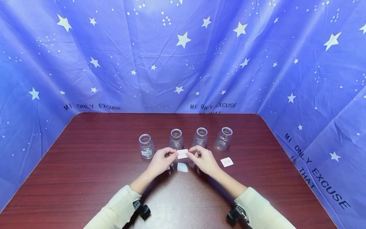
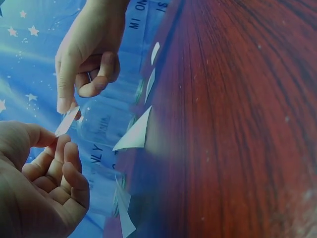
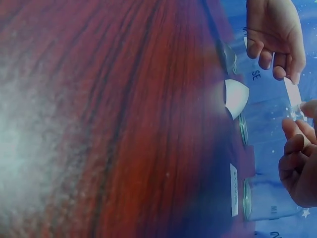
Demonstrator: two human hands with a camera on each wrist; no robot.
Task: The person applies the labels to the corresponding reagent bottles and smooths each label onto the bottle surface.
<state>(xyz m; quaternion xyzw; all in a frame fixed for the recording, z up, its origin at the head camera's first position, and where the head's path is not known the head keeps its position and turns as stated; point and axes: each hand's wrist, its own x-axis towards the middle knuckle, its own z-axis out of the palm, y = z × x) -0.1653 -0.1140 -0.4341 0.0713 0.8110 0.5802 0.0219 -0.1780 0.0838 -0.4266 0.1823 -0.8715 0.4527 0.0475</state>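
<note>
A small white label (image 1: 182,154) with handwriting is stretched between both hands, held above the table in front of the jars. My left hand (image 1: 160,161) pinches its left end between thumb and index finger. At the other end, the thumb and fingertips of my right hand (image 1: 205,159) pinch the label's edge. Just beyond the hands stand two glass jars, one left of centre (image 1: 176,140) and one right of centre (image 1: 201,137), their lower parts partly hidden. The left wrist view shows the label (image 2: 68,121) edge-on, with the left hand's other fingers loosely curled.
A glass jar (image 1: 146,148) bearing a white label stands at the far left, another jar (image 1: 224,140) at the right. A curled white paper piece (image 1: 182,167) lies below the hands. A written label (image 1: 227,162) lies right of the right hand. A blue star-patterned curtain (image 1: 160,63) surrounds the table.
</note>
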